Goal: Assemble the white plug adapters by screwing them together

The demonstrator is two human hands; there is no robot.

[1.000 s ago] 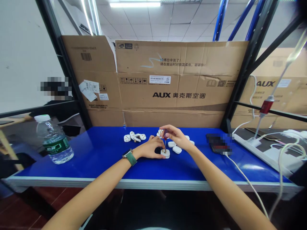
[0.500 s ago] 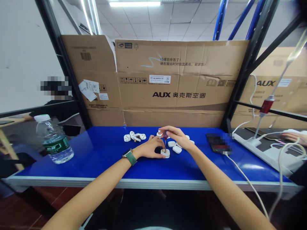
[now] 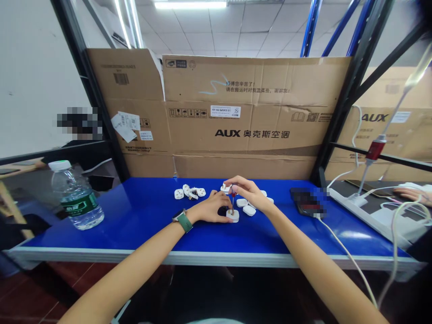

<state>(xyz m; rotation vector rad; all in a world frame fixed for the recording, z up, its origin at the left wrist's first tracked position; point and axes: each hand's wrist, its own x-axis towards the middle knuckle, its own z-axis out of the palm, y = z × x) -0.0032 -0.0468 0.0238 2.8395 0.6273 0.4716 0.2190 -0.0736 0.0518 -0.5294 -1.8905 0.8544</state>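
Note:
My right hand (image 3: 249,191) has its fingers closed on the top of a small screwdriver (image 3: 233,202) with a reddish handle. The screwdriver stands upright, its tip down on a white plug piece (image 3: 232,217) that lies on the blue table. With thumb and fingers my left hand (image 3: 213,208) grips the plug piece at its left side. A watch with a green strap is on the left wrist. Right beside the work lie white plug covers (image 3: 249,210). Further left sits a group of white plug parts (image 3: 189,192) with pins. More white pieces are partly hidden behind my right hand.
A water bottle (image 3: 78,202) stands on the table's left. To the right lie a dark phone (image 3: 306,202) with a white cable and a power strip (image 3: 367,225). A cardboard sheet (image 3: 249,157) closes off the back. Another person's hand (image 3: 410,194) shows at far right.
My right hand has shifted very slightly at the screwdriver, its fingertips a little lower. The left hand and the plug piece stay in place.

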